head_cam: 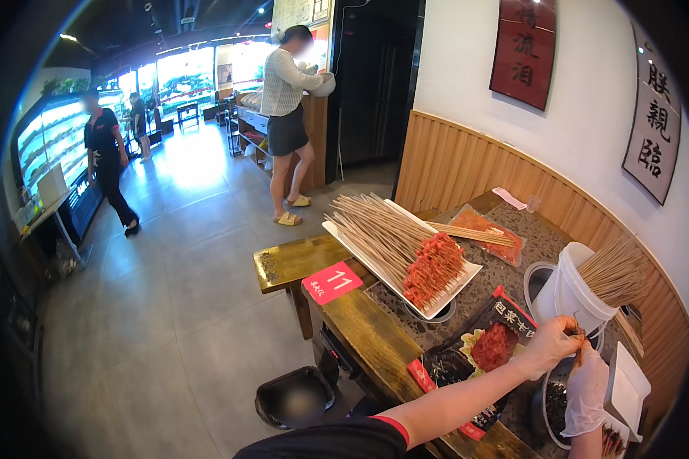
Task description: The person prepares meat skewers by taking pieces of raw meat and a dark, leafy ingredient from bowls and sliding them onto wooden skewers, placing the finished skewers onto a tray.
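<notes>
My left hand (553, 346) and my right hand (587, 381) meet at the fingertips, both pinching a small brown piece of food (578, 334). A thin tip, perhaps of a skewer, pokes up above the fingers. My right hand wears a clear disposable glove. Below the hands stands a metal bowl (545, 401) of dark, shredded-looking food, partly hidden by my right hand. Just beyond is a white bucket (562, 287) holding many thin bamboo skewers (617, 275). Under my left forearm lies a printed food packet (494, 344), black and red.
A white rectangular tray (465, 281) holds many skewers of red meat (430, 269). Behind it lie a clear bag of orange-red food (485, 235) and loose skewers. White trays (626, 378) sit at right. A wooden bench (298, 258), a black bin (293, 396) and several people stand beyond.
</notes>
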A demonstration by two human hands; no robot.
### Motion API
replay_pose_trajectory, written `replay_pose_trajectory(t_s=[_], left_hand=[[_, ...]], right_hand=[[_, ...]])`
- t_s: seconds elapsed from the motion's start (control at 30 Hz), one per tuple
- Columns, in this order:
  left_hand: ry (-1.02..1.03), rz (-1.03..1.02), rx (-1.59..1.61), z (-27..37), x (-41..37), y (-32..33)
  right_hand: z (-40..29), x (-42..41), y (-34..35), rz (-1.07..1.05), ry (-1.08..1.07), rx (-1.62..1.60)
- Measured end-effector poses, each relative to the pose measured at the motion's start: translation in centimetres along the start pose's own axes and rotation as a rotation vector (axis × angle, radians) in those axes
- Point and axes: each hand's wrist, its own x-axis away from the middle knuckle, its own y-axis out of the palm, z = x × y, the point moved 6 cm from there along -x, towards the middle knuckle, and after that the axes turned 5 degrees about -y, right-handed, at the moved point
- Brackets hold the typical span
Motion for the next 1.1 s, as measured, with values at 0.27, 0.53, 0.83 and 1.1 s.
replay_pose_trajectory(t_s=[0.27, 0.53, 0.83, 1.1], left_hand=[[0.009, 0.056, -0.099, 0.2, 0.3, 0.0], [0.03, 0.078, 0.066, -0.7, -0.3, 0.2], [0.022, 0.057, 0.159, -0.5, -0.2, 0.4], [0.009, 0.061, 0.078, 0.7, 0.6, 0.4]], right_hand=[[-0.2, 0.9, -0.2, 0.098, 0.05, -0.02], [-1.0, 0.9, -1.1, 0.065, 0.073, 0.015], [-0.6, 1.8, -1.8, 0.231, 0.103, -0.075], [-1.4, 2.0, -2.6, 0.236, 0.063, -0.009]])
